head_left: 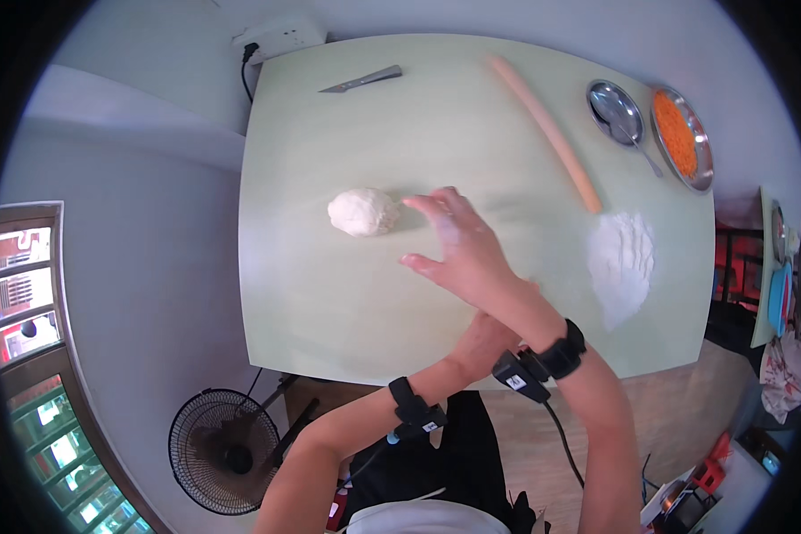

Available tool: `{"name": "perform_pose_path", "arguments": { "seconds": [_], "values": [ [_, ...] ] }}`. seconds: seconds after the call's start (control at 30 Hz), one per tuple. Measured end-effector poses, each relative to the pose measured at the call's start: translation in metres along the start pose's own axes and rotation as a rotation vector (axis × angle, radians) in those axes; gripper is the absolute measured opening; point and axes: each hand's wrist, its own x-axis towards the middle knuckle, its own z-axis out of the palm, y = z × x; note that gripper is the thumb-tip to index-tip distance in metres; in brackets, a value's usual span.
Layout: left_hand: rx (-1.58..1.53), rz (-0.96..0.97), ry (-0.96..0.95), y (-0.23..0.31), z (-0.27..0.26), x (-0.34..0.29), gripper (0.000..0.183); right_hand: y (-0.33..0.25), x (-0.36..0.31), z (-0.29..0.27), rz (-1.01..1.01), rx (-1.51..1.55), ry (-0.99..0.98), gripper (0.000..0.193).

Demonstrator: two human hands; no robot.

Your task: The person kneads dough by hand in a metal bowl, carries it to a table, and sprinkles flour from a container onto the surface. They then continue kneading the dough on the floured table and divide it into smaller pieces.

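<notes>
A pale, rounded lump of dough (363, 213) lies on the light green table (329, 303), left of centre. My right hand (461, 245) is over the table just right of the dough, its thumb and fingers apart, with nothing in it. Traces of white show on its fingers. The fingertips come close to the dough without touching it. My left hand (488, 343) is at the table's near side, crossed beneath my right forearm, which hides its fingers. A heap of white flour (623, 262) is spread on the table to the right.
A wooden rolling pin (547, 129) lies at the back right. Beyond it are a metal bowl with a spoon (616, 111) and a metal bowl of orange shreds (676, 133). A knife (362, 80) lies at the far left; a fan (225, 451) stands beside the table.
</notes>
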Motion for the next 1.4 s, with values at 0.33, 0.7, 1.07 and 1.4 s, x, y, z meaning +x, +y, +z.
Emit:
{"name": "perform_pose_path", "arguments": {
  "seconds": [0.33, 0.7, 1.07, 1.4],
  "values": [
    [-0.468, -0.218, -0.242, -0.012, -0.002, -0.012, 0.026, 0.021, 0.052, 0.052, -0.263, -0.278, -0.182, 0.066],
    [0.359, 0.223, 0.066, -0.007, -0.009, 0.000, 0.046, 0.136, -0.131, -0.189, 0.427, 0.054, 0.660, 0.051],
    [0.428, 0.225, 0.028, 0.011, -0.015, 0.007, 0.050, 0.233, -0.201, -0.245, 0.502, -0.589, 0.687, 0.064],
    [0.234, -0.138, 0.040, 0.016, -0.048, 0.001, 0.058, 0.043, -0.140, -0.043, 0.090, 0.086, 0.277, 0.042]
  ]
}}
